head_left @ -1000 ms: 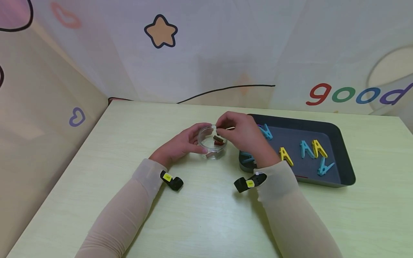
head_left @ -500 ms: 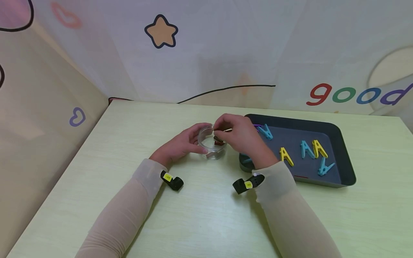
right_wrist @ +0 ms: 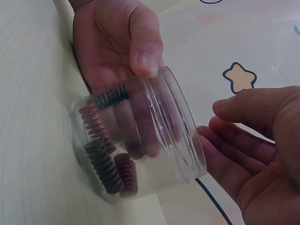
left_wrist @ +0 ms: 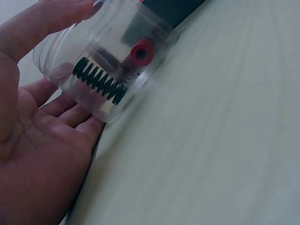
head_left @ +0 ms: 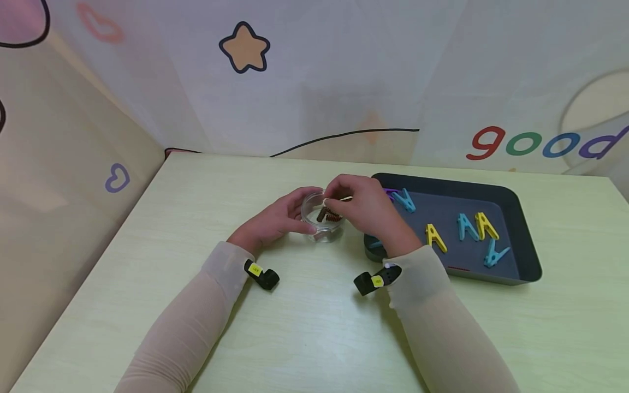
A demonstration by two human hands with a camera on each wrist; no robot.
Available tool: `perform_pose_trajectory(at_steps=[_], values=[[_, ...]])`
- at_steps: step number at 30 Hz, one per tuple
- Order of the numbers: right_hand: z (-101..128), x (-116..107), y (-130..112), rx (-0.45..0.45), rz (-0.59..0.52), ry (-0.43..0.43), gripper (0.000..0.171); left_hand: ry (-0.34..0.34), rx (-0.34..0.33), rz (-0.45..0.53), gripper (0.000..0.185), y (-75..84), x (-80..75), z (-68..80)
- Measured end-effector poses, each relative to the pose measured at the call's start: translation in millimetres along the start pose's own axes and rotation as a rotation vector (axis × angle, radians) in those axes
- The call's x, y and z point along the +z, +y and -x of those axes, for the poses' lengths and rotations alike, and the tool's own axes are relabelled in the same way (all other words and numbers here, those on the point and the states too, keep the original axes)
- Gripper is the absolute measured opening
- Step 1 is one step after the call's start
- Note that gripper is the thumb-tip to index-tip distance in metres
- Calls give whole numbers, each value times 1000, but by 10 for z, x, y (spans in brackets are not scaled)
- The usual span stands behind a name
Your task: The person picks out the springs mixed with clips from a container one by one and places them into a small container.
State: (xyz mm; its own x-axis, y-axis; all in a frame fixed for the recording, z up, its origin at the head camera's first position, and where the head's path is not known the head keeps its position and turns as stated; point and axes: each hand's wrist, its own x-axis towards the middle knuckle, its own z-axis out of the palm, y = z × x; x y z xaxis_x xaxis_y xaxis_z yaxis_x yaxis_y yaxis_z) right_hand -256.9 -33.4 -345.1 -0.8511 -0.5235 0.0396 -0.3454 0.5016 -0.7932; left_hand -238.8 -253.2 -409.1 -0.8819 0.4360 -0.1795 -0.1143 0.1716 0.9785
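In the head view, a clear round jar [head_left: 330, 237] stands on the table with its mouth up. My left hand [head_left: 272, 219] holds it from the left, thumb on the near side and fingers round the far side. Several coil springs lie inside: a dark green spring [right_wrist: 103, 166], a red spring [right_wrist: 125, 174] beside it, and more behind. The left wrist view shows a green spring [left_wrist: 99, 80] through the wall. At the jar's mouth is my right hand [head_left: 368, 210], thumb and fingertips apart with nothing between them.
To the right lies a dark grey tray [head_left: 422, 204]. It holds several plastic clips, among them a yellow clip [head_left: 435, 238], a blue clip [head_left: 495, 254] and a partly hidden purple clip [head_left: 390, 192]. Behind the table hangs a printed cloth backdrop [head_left: 314, 82].
My right hand has shifted slightly left and down over the jar's mouth and let go of a dark spring, which now lies inside with the others. The left hand stays put.
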Motion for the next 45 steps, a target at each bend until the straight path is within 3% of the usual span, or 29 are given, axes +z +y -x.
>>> perform_pose_trajectory(at_steps=[22,45], values=[[-10,-25,6,0,18,6,8,3,-1,-15,75,14,-6,-2],[53,-237,-65,-19,9,11,10,-16,10,-14,73,1,-27,-4]])
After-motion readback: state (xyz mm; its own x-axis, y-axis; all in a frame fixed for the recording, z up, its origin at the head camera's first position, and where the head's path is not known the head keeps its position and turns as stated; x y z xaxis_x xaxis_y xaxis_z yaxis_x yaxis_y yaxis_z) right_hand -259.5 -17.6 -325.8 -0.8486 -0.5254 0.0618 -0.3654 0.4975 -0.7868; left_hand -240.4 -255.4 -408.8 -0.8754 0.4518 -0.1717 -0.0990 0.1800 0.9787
